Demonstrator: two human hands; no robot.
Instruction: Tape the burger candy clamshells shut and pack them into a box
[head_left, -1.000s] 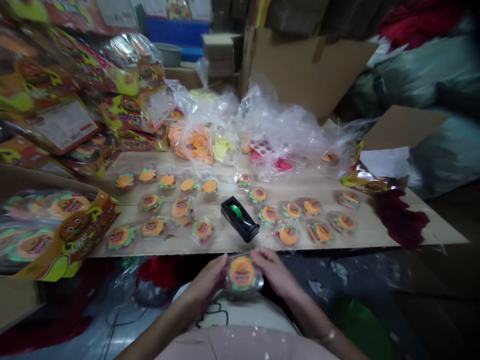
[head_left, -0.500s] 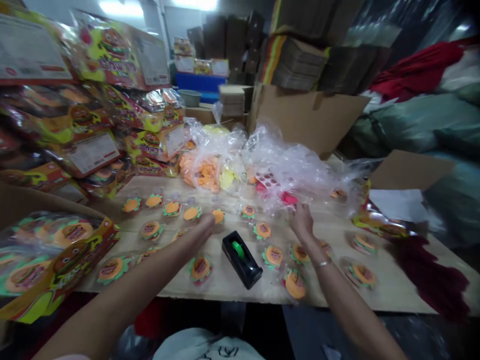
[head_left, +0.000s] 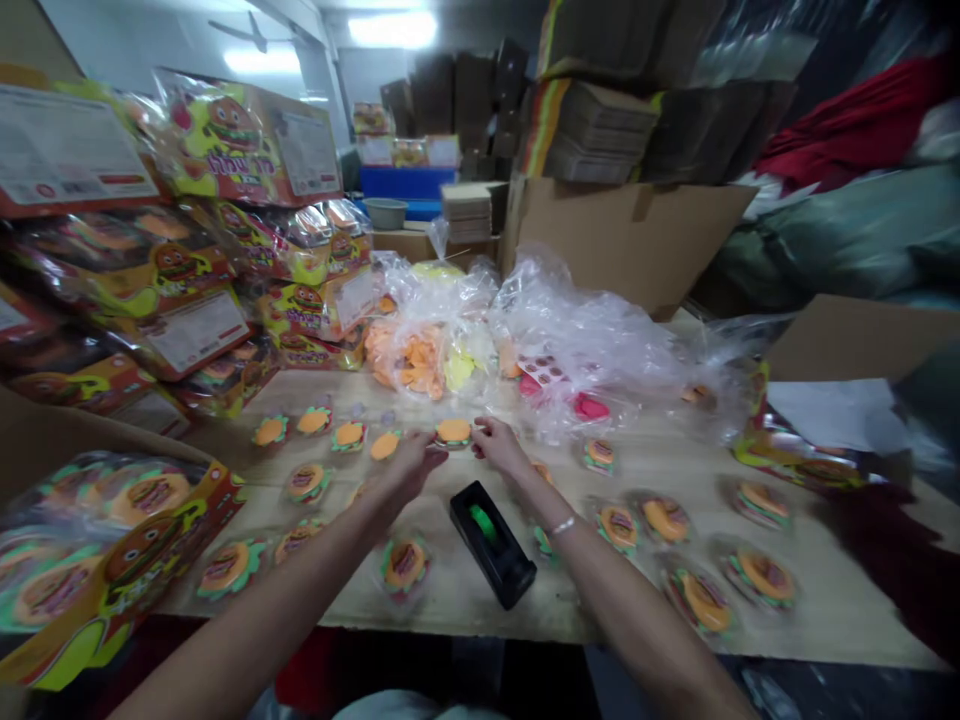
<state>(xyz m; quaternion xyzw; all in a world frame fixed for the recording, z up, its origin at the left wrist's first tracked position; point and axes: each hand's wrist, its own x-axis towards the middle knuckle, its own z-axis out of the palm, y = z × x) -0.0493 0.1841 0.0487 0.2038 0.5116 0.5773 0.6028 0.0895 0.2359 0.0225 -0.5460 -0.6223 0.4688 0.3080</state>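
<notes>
L hand (head_left: 420, 462) & R hand (head_left: 501, 447) face each other nr ctr of frame, fingers bent, at the left & right edges of a toy burger (head_left: 453, 432); too blurry to tell if either grips it. Black tape dispenser (head_left: 508, 575) w/ green tape (head_left: 482, 522) sits lower ctr, btwn forearms. More burgers (head_left: 405, 565) dot the table (head_left: 675, 460), both sides. Clear bags (head_left: 600, 335) mid-frame, behind the hands. Open printed box (head_left: 172, 525) w/ burgers lower left; printed packs (head_left: 225, 140) stacked upper left; cardboard box (head_left: 615, 235) upper right of ctr.
</notes>
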